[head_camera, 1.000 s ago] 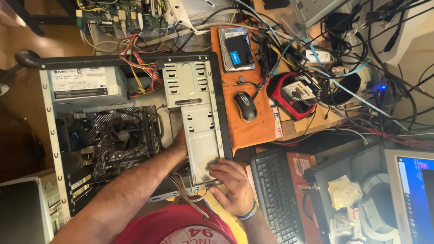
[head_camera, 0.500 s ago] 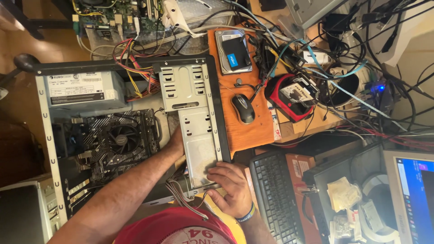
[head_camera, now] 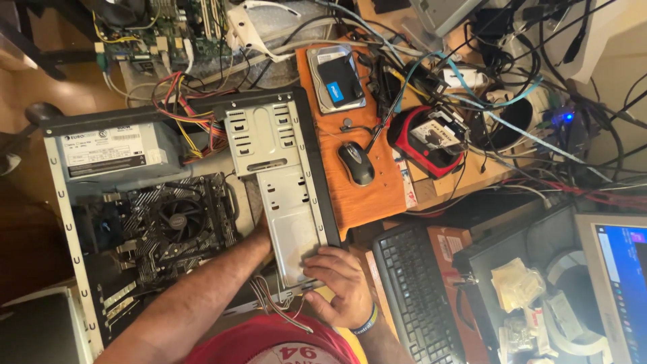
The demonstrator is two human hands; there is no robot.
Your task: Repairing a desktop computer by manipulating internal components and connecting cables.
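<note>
An open computer case (head_camera: 62, 202) lies on its side in front of me. Inside are a grey power supply (head_camera: 111, 152), a motherboard with a round fan (head_camera: 178, 222) and a silver metal drive cage (head_camera: 283, 195). My left hand (head_camera: 259, 236) reaches into the case beside the cage, and its fingers are hidden under the metal. My right hand (head_camera: 340, 283), with a blue and yellow wristband, grips the near end of the drive cage, fingertips on its plate. A bundle of grey wires (head_camera: 269, 303) trails out between my arms.
An orange wooden board (head_camera: 367, 195) right of the case carries a black mouse (head_camera: 356, 164) and a bare hard drive (head_camera: 337, 79). A red-rimmed device (head_camera: 431, 138), tangled cables (head_camera: 512, 81), a black keyboard (head_camera: 411, 296) and a monitor (head_camera: 620, 283) crowd the right side.
Both hands stay at the drive cage. My left hand has slid slightly further under it, and the view has shifted a little.
</note>
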